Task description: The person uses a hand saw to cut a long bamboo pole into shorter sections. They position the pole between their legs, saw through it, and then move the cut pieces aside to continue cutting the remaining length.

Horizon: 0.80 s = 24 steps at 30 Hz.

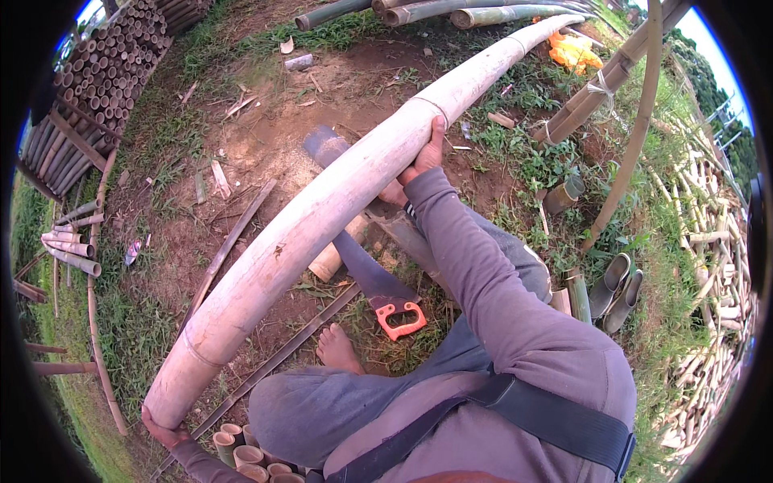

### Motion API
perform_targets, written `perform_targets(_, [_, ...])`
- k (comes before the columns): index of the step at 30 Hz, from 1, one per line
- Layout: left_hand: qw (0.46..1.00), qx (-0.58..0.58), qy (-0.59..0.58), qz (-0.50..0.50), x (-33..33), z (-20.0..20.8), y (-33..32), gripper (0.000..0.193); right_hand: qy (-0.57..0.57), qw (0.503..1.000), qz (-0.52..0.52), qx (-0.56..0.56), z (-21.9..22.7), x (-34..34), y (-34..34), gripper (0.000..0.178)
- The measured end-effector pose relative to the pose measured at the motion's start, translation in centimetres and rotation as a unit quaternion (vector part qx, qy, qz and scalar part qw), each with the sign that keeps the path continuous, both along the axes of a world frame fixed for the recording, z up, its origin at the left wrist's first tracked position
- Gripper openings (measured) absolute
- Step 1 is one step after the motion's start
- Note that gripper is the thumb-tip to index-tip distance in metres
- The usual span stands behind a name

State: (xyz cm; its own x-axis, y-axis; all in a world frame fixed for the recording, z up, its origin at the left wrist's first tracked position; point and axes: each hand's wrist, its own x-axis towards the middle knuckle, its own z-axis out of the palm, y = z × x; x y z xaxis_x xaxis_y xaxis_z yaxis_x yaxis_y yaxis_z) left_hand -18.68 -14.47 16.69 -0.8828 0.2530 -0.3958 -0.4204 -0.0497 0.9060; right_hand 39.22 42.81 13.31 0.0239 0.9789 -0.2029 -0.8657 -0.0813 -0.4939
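Observation:
A long, thick, pale bamboo pole (294, 229) runs slantwise across the view, from the lower left to the far upper right. My left hand (164, 428) grips its near end at the lower left, most of the fingers hidden beneath. Further along, my right hand (425, 157) is closed around the pole's right side, thumb pointing up along it. A handsaw (372, 278) with an orange handle leans below the pole, its blade tip hidden by it. A darker bamboo length (324, 143) crosses under the pole. One bare foot (338, 351) rests on the ground beside the saw.
Several short cut bamboo pieces (250, 455) stand upright by my knee. A thin strip (278, 350) lies across the ground. Boots (616, 290) stand at right, near a bamboo post frame (600, 88). Stacked bamboo (113, 68) fills the upper left; more poles (499, 14) lie far ahead.

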Motion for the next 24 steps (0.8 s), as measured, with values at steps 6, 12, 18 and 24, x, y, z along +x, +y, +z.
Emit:
perform_targets(6, [0.947,0.029,0.124,0.294,-4.3,4.3,-9.5,0.085,0.008,0.995,0.101,0.005,6.1,-10.4,-11.8,0.102])
perform_targets(12, [0.947,0.311,-0.029,-0.073,20.0,-3.2,11.2,0.137,0.034,0.925,0.377,-0.014,8.4,-20.1,-25.3,0.101])
perform_targets(18, [0.936,0.297,0.156,0.109,11.3,0.5,14.0,0.112,0.01,0.826,0.562,0.047,1.8,-17.1,-22.7,0.129])
perform_targets(24, [0.94,0.252,0.067,0.221,6.5,-6.1,10.1,0.092,0.054,0.982,0.178,-0.042,-1.1,-10.1,-6.5,0.115])
